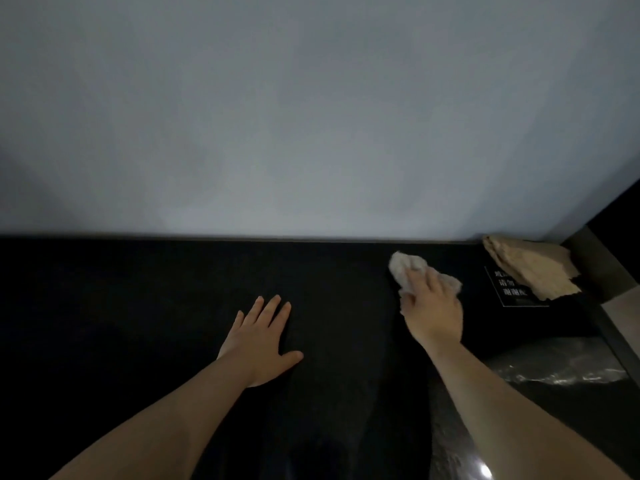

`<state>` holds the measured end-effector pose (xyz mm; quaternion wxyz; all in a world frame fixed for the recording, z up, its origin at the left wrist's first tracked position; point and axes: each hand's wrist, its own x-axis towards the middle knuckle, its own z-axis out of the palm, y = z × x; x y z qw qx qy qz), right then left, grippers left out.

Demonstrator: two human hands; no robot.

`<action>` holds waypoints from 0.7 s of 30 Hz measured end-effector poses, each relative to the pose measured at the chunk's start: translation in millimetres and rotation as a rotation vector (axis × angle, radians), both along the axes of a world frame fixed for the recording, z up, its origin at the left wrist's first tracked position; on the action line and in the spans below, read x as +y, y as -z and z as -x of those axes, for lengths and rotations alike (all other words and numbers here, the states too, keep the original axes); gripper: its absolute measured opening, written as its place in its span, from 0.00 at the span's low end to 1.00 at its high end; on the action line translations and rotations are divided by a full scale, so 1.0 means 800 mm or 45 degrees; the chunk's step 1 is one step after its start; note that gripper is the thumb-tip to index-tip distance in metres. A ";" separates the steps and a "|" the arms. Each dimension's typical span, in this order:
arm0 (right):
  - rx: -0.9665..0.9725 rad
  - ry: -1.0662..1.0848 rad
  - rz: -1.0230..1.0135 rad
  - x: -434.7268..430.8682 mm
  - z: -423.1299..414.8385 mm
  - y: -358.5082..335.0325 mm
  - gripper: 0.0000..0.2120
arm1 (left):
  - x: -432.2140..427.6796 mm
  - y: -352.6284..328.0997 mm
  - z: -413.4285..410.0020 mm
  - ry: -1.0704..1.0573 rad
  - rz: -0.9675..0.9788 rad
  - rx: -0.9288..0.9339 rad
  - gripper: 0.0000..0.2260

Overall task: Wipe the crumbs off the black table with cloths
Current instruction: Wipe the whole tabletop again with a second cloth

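Observation:
The black table (138,306) stretches across the lower half of the head view, up against a pale wall. My right hand (434,306) presses a crumpled whitish cloth (407,265) onto the table's far right part, its fingers curled over the cloth. My left hand (261,337) lies flat on the tabletop near the middle, fingers straight and spread, holding nothing. Crumbs are too small or too dark to make out on the surface.
A second beige cloth (533,268) lies bunched in the far right corner, partly over a black sign with white lettering (509,289). To the right the table ends at a dark bin lined with clear plastic (554,372). The wall (311,133) borders the far edge.

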<state>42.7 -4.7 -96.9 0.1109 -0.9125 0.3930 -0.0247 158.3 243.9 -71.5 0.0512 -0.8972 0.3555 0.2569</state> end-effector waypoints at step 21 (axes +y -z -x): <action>-0.162 -0.620 0.105 0.144 -0.010 0.007 0.21 | 0.075 -0.004 -0.030 0.092 0.044 -0.107 0.34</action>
